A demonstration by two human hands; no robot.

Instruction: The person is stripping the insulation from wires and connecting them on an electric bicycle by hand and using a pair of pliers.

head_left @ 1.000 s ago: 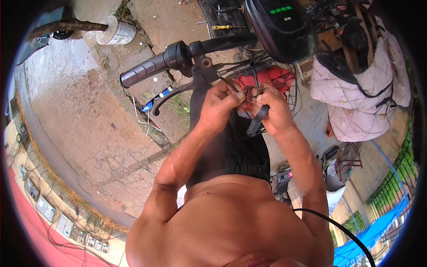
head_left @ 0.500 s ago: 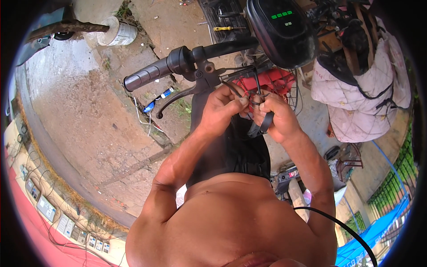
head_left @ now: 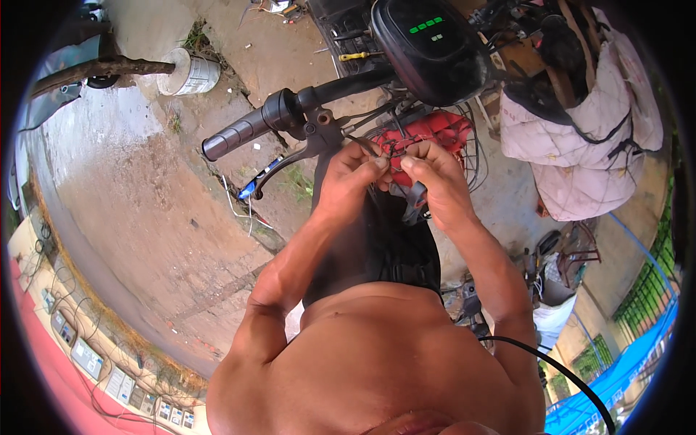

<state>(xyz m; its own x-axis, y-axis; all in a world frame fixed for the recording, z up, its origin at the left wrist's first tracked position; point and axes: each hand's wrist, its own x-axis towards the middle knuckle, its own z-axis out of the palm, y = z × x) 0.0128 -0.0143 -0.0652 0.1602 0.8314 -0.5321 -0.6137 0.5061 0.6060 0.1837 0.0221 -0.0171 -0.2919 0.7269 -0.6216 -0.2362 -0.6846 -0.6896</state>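
My left hand (head_left: 349, 179) pinches a thin dark wire (head_left: 368, 146) just below the brake lever's bracket. Close beside it, my right hand (head_left: 441, 180) is closed at the fingertips on another thin wire, whose end is too small to make out. A dark ring, which looks like a roll of black tape (head_left: 417, 194), hangs under the right fingers. Above my hands runs the handlebar with its black grip (head_left: 243, 134) and brake lever (head_left: 290, 157). Behind the fingers sits red material (head_left: 435, 130) with wires over it. A black display unit (head_left: 431, 54) shows lit green marks.
A yellow-handled screwdriver (head_left: 355, 56) lies on a dark slatted surface beyond the handlebar. To the right is a pale quilted cover (head_left: 573, 145) over the other handlebar side. A white bucket (head_left: 190, 72) with a wooden pole stands far left. A black cable (head_left: 558, 362) crosses near my right arm.
The handlebar and display sit further left in the view. My right fingers have moved slightly left and in, the tape-like ring with them. Both hands stay pinched together at the wires.
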